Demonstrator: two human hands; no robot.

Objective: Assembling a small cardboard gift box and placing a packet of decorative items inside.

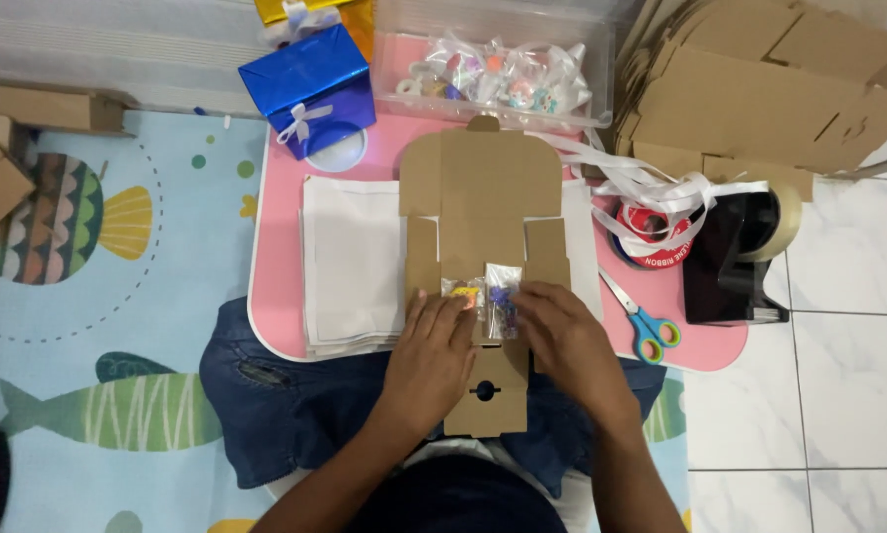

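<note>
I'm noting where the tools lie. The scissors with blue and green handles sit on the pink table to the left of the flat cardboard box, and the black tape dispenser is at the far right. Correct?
Not quite. In the head view the scissors lie to the right of the flat cardboard box, not the left. They are on the pink table, and the black tape dispenser is at the far right.
</note>
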